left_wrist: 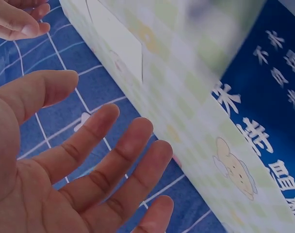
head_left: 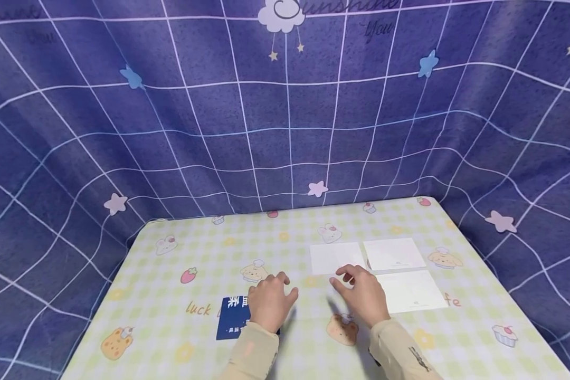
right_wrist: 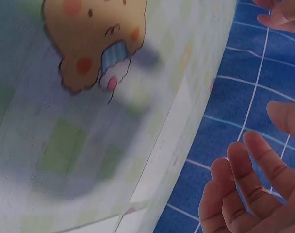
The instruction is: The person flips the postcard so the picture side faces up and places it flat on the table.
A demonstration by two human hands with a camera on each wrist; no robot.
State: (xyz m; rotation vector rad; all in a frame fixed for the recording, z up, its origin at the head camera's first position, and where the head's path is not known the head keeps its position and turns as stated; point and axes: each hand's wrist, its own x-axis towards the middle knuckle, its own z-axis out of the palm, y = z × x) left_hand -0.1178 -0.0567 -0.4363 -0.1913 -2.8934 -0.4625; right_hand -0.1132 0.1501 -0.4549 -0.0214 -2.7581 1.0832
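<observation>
My left hand (head_left: pixel 268 303) hovers over the table with its fingers loosely bent and nothing in them. Beneath and beside it lies a flat dark blue card or booklet (head_left: pixel 228 319) printed with white characters; the hand and sleeve hide its right part. In the left wrist view the fingers (left_wrist: pixel 133 138) are spread, apart from the blue piece (left_wrist: pixel 249 73). My right hand (head_left: pixel 366 295) is also raised and holds nothing, its fingers relaxed. Close to it lie three white cards: one at back left (head_left: pixel 332 256), one at back right (head_left: pixel 393 252), one in front (head_left: pixel 415 290).
A pale green checked cloth (head_left: pixel 147 295) with cartoon prints covers the table. Dark blue gridded curtains (head_left: pixel 209 105) with stars hang behind it and along both sides. The hands cast shadows on the cloth.
</observation>
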